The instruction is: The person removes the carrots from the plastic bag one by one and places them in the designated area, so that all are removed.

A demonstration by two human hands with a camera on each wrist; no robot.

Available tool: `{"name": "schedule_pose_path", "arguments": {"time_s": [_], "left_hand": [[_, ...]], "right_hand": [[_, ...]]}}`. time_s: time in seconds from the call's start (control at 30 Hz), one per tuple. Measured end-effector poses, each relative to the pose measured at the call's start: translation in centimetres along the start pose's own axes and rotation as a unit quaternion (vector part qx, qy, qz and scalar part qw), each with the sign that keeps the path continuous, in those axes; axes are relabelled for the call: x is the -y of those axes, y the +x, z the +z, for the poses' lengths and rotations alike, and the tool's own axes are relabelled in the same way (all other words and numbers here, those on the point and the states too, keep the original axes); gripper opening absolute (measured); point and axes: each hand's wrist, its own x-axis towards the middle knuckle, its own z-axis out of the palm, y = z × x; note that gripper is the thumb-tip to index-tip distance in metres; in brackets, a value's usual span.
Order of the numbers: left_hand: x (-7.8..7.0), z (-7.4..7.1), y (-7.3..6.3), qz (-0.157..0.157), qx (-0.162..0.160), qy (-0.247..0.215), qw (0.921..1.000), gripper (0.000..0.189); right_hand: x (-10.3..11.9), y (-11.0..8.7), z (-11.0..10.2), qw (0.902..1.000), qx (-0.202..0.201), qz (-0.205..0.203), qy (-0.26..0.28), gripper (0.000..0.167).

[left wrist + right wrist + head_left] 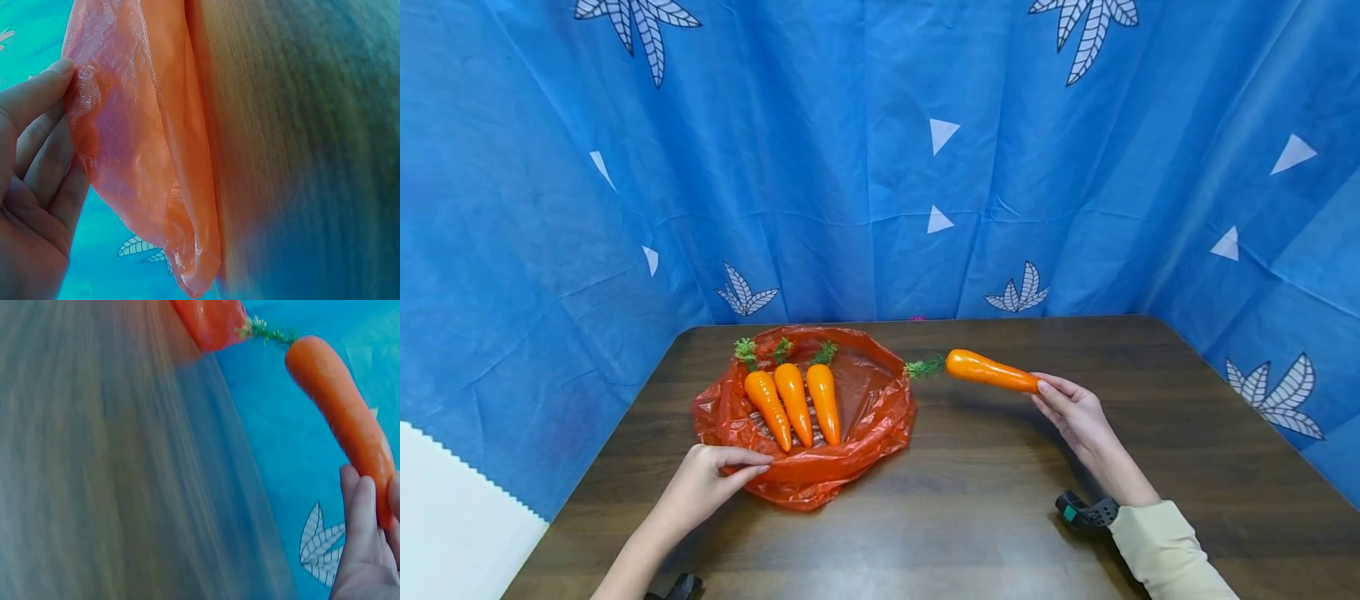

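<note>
A thin red plastic bag lies spread open on the table, with three orange carrots side by side in it, green tops toward the back. My left hand pinches the bag's near rim between thumb and fingers; the left wrist view shows the bag's film hanging from those fingertips. Above the table to the right of the bag, my right hand grips another carrot by its narrow tip. Its green top points left, close to the bag's right edge. In the right wrist view that carrot slants upward from the fingers.
The dark wooden table runs beneath both hands. A blue curtain with white leaf prints hangs behind it and along the sides. A black band is on the right wrist. White cloth shows at the lower left.
</note>
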Motion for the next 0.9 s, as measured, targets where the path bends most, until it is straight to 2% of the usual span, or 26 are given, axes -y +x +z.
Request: {"name": "schedule_pose_path", "arguments": {"time_s": [0.13, 0.3, 0.37, 0.57, 0.8, 0.9], "left_hand": [[-0.1, -0.1, 0.0, -0.009, 0.005, -0.008, 0.9999, 0.015], [-0.2, -0.2, 0.2, -0.014, 0.012, -0.017, 0.9997, 0.015], [-0.2, -0.3, 0.3, -0.013, 0.014, -0.016, 0.9997, 0.016], [-0.2, -0.3, 0.3, -0.021, 0.018, -0.011, 0.9995, 0.016], [-0.1, -0.2, 0.1, -0.026, 0.019, -0.01, 0.9994, 0.015], [-0.1, -0.2, 0.0, -0.027, 0.019, -0.012, 0.9994, 0.015]], "right_hand": [[0.5, 0.1, -1.2, 0.9999, 0.011, 0.007, 0.002, 0.019], [1.3, -0.3, -2.9, 0.9984, 0.028, 0.004, 0.048, 0.021], [1.3, -0.4, -3.4, 0.9984, 0.028, 0.011, 0.047, 0.022], [0.2, -0.2, -3.6, 0.9981, 0.038, 0.039, -0.029, 0.018], [-1.2, 0.2, -3.2, 0.9933, 0.061, 0.042, -0.089, 0.021], [-1.4, 0.4, -3.1, 0.9907, 0.053, 0.045, -0.117, 0.02]]}}
